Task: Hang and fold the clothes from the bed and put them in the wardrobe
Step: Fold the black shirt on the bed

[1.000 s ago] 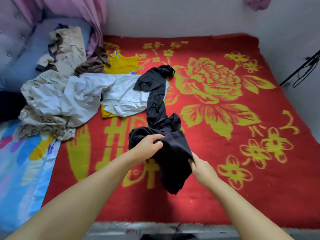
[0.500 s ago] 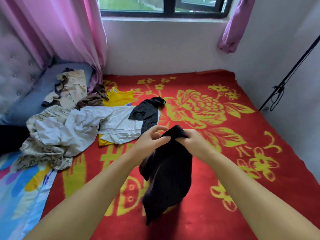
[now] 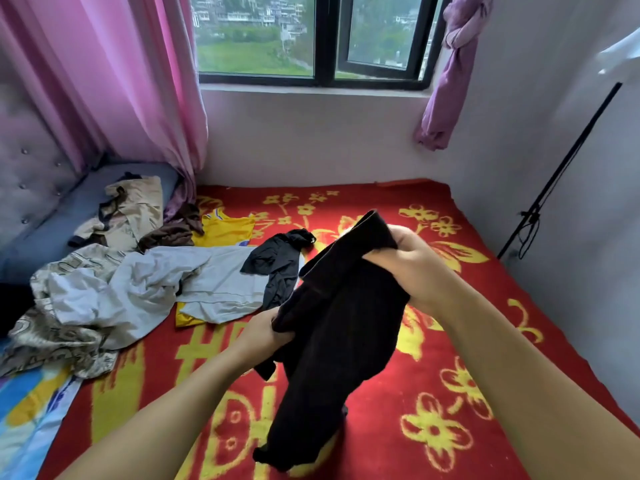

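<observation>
Both bare arms reach out over the bed (image 3: pixel 398 393), and between them hangs a black garment (image 3: pixel 343 337), lifted clear of the red flowered blanket. The right hand (image 3: pixel 412 268) sits higher and further out, wrist bent, fingers curled tight round the cloth's top edge, so one corner pokes up above the knuckles. The left hand (image 3: pixel 263 332) is lower and nearer, closed in a fist on a bunched fold at the garment's left side. So the hands are apart, each clamped on the same piece, with the fabric running on a slant from the high right grip down to the low left one. Below the left hand the rest drops in a long loose drape, its bottom end close to the blanket; whether it touches I cannot tell. Over on the left of the bed lies the pile (image 3: pixel 114 299): pale crumpled cloth, a patterned beige piece, and a white shirt (image 3: pixel 221 289) spread over a yellow top (image 3: pixel 225 230). A second dark item (image 3: pixel 277 265) lies across the white shirt's right edge, just behind the held garment. Further back, a tan piece (image 3: pixel 131 209) rests on the grey pillow by the pink curtain (image 3: pixel 138 81). The window (image 3: pixel 325 39) stands behind the bed, and a black pole (image 3: pixel 561 168) leans along the right wall.
</observation>
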A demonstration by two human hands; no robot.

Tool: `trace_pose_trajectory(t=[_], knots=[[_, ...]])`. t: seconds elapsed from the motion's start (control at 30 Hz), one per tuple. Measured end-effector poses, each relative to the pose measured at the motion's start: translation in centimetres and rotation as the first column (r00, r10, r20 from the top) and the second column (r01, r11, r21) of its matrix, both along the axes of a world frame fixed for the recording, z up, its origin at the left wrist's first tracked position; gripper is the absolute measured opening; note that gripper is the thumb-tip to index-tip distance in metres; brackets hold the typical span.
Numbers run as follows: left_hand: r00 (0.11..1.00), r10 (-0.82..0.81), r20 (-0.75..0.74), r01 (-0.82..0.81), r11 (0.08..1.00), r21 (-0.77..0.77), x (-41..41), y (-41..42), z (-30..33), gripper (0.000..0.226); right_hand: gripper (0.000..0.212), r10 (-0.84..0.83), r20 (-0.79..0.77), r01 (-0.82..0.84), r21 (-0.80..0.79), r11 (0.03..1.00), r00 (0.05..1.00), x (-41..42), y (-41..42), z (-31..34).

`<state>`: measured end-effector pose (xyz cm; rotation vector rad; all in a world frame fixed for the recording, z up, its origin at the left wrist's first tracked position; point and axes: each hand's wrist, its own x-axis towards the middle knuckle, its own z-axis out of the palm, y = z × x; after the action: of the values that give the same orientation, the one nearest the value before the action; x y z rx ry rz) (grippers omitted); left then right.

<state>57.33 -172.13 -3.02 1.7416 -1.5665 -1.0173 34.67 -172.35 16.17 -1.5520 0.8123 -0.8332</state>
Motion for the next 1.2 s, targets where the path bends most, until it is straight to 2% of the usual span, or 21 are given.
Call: trace_pose_trajectory(t=[0.07, 0.1, 0.17, 0.2, 0.23, 0.27, 0.33, 0.4, 0.43, 0.47, 0.53, 0.57, 0.67, 0.77, 0.8, 0.83, 0.93, 1.0, 1.03, 1.13, 1.2], knots=[[0.999, -0.033, 0.024, 0.031, 0.997, 0.064, 0.2, -0.5, 0.3, 0.032, 0.020, -0.210, 0.188, 0.190, 0.119, 0.975, 0.959, -1.2, -1.3, 0.0], [0.999, -0.033, 0.035, 0.030, 0.997, 0.075, 0.2, -0.9, 0.9, 0.031, 0.018, -0.344, 0.252, 0.299, 0.199, 0.933, 0.905, -1.9, -2.2, -0.4], [1.000, 0.005, -0.007, -0.005, 0.998, 0.059, -0.3, -1.9, 3.0, 0.032, 0.016, -0.573, 0.244, 0.506, 0.287, 0.813, 0.782, -3.5, -4.5, -2.1], [0.998, 0.034, -0.059, -0.031, 0.999, 0.044, -0.9, -2.4, 4.3, 0.031, 0.019, -0.610, 0.192, 0.558, 0.264, 0.787, 0.769, -4.1, -5.4, -3.1], [0.991, 0.059, -0.120, -0.056, 0.998, 0.032, -1.7, -2.7, 5.7, 0.028, 0.026, -0.582, 0.105, 0.556, 0.201, 0.807, 0.807, -4.7, -6.0, -4.2], [0.980, 0.074, -0.187, -0.070, 0.997, 0.028, -2.6, -2.9, 7.1, 0.024, 0.041, -0.487, 0.001, 0.483, 0.124, 0.867, 0.873, -5.1, -6.2, -5.1], [0.933, 0.118, -0.340, -0.104, 0.993, 0.060, -4.4, -3.2, 9.4, 0.018, 0.073, -0.166, -0.244, 0.190, 0.078, 0.979, 0.955, -4.7, -5.3, -6.5], [0.830, 0.196, -0.523, -0.126, 0.978, 0.167, -6.1, -3.1, 11.3, 0.022, 0.075, 0.214, -0.409, -0.140, 0.204, 0.969, 0.887, -2.7, -3.2, -7.1], [0.758, 0.231, -0.610, -0.105, 0.966, 0.235, -6.9, -3.0, 12.0, 0.026, 0.073, 0.326, -0.462, -0.237, 0.241, 0.941, 0.825, -1.6, -2.4, -7.6], [0.692, 0.260, -0.673, -0.074, 0.954, 0.292, -7.5, -2.8, 12.5, 0.030, 0.066, 0.335, -0.508, -0.248, 0.232, 0.941, 0.794, -0.8, -2.0, -8.3], [0.615, 0.231, -0.754, 0.005, 0.955, 0.297, -7.9, -2.5, 12.9, 0.025, 0.036, 0.162, -0.516, -0.107, 0.135, 0.985, 0.841, 0.1, -2.1, -8.9], [0.591, 0.190, -0.784, 0.038, 0.964, 0.262, -7.7, -2.3, 12.9, 0.021, 0.029, 0.078, -0.513, -0.028, 0.104, 0.994, 0.855, 0.1, -2.3, -9.0], [0.512, 0.130, -0.849, 0.051, 0.982, 0.181, -6.3, -1.9, 12.0, 0.022, 0.032, -0.015, -0.559, 0.019, 0.001, 1.000, 0.829, -0.4, -2.5, -9.0], [0.546, 0.153, -0.824, -0.001, 0.983, 0.182, -5.2, -1.4, 10.4, 0.013, 0.031, -0.120, -0.435, 0.112, -0.045, 0.993, 0.893, -0.5, -2.5, -8.5], [0.563, 0.167, -0.809, -0.008, 0.980, 0.197, -5.1, -1.1, 10.0, 0.018, 0.031, -0.159, -0.366, 0.159, -0.031, 0.987, 0.917, -0.4, -2.5, -8.2], [0.567, 0.167, -0.807, 0.002, 0.979, 0.204, -4.9, -0.8, 9.6, 0.022, 0.030, -0.182, -0.297, 0.192, 0.003, 0.981, 0.937, -0.2, -2.4, -8.0], [0.497, 0.130, -0.858, 0.030, 0.986, 0.167, -4.9, -0.2, 8.7, 0.039, 0.031, -0.216, -0.150, 0.241, 0.180, 0.954, 0.965, 0.7, -2.7, -8.2], [0.489, 0.107, -0.866, 0.066, 0.985, 0.159, -5.4, 0.7, 8.2, 0.045, 0.033, -0.293, -0.081, 0.303, 0.342, 0.889, 0.953, 1.3, -3.1, -8.3], [0.529, 0.077, -0.845, 0.115, 0.980, 0.161, -5.7, 1.3, 7.8, 0.045, 0.035, -0.347, -0.040, 0.330, 0.428, 0.841, 0.937, 1.5, -3.3, -8.2], [0.756, -0.063, -0.652, 0.267, 0.939, 0.219, -6.7, 3.2, 6.5, 0.052, 0.036, -0.462, 0.090, 0.308, 0.631, 0.712, 0.882, 2.3, -4.0, -7.1], [0.845, -0.113, -0.523, 0.255, 0.944, 0.209, -6.8, 3.4, 5.8, 0.050, 0.033, -0.489, 0.139, 0.278, 0.676, 0.682, 0.861, 2.6, -4.3, -6.7]])
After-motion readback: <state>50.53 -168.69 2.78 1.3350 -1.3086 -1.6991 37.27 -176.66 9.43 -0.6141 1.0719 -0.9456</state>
